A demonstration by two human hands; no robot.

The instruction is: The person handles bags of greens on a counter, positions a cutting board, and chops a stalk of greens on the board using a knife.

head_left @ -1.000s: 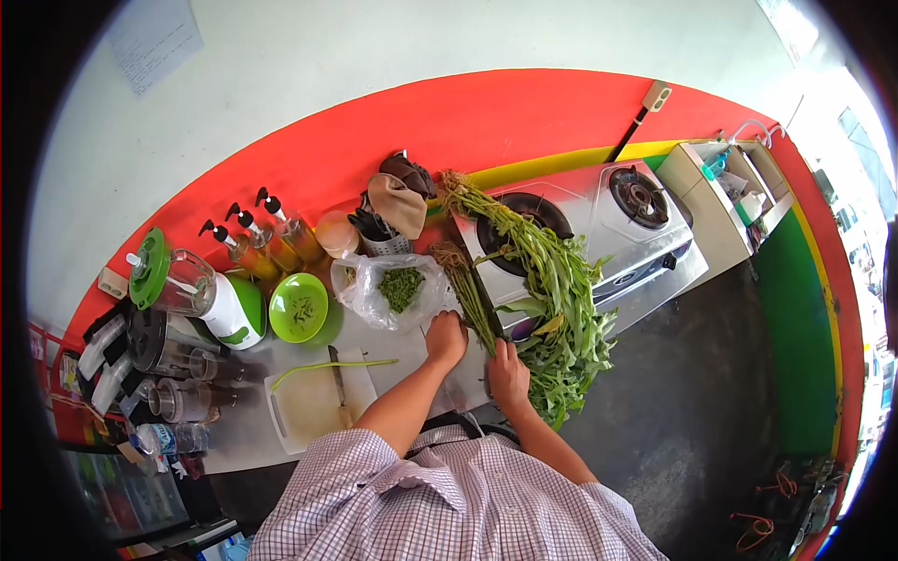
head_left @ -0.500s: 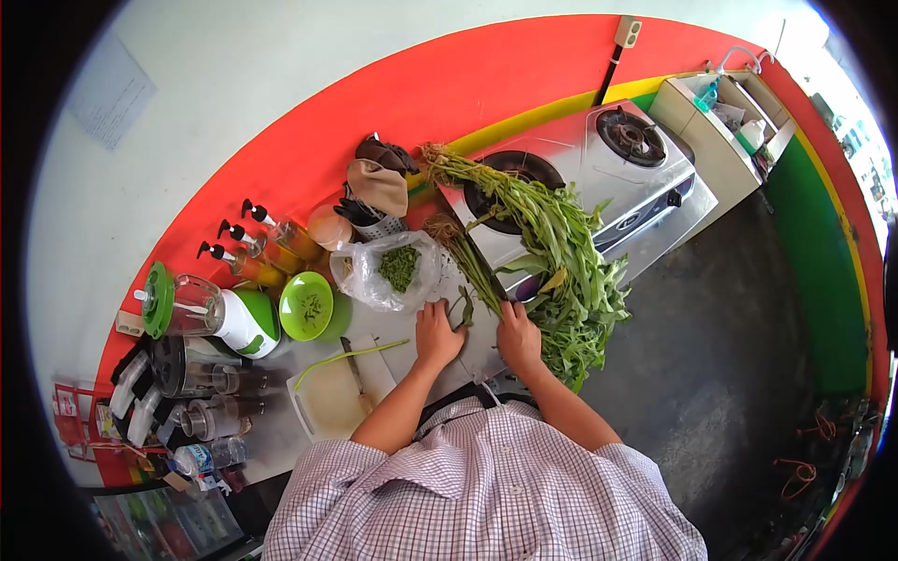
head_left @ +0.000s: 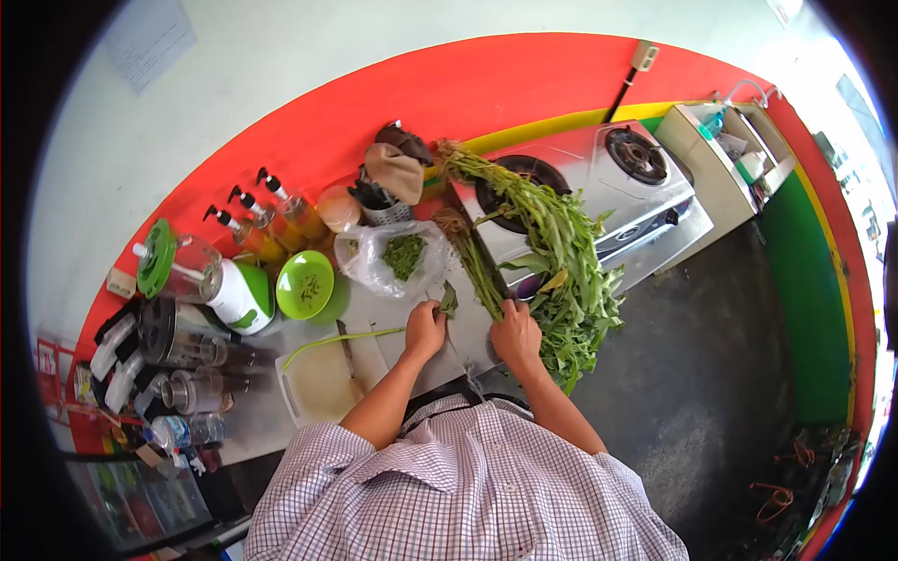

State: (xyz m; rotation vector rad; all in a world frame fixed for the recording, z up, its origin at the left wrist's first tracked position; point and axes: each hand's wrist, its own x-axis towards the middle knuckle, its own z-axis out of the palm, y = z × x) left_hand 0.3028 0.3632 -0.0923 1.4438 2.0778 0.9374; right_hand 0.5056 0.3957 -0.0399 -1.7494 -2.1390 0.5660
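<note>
My left hand (head_left: 426,331) has its fingers closed at a small green leaf (head_left: 449,300), near the right end of a long green stem (head_left: 344,338). That stem lies across the white cutting board (head_left: 313,381), where a knife (head_left: 350,363) also rests. My right hand (head_left: 515,331) is closed round the lower end of a thin bunch of rooted stems (head_left: 475,272). Beside it, a large leafy bunch (head_left: 561,252) drapes over the stove and counter edge. A plastic bag (head_left: 374,257) with chopped greens (head_left: 404,254) sits beyond my left hand.
The two-burner stove (head_left: 599,187) stands right of the counter (head_left: 257,425), with a sink unit (head_left: 692,150) beyond. Farther left are a green bowl (head_left: 305,284), a blender (head_left: 234,297), pump bottles (head_left: 299,220), glass jars (head_left: 192,391) and a utensil holder (head_left: 385,214).
My left hand has moved away from the rooted stems, leftward, and a leaf now shows at its fingers. My right hand stays at the stems' lower end. The camera view has shifted.
</note>
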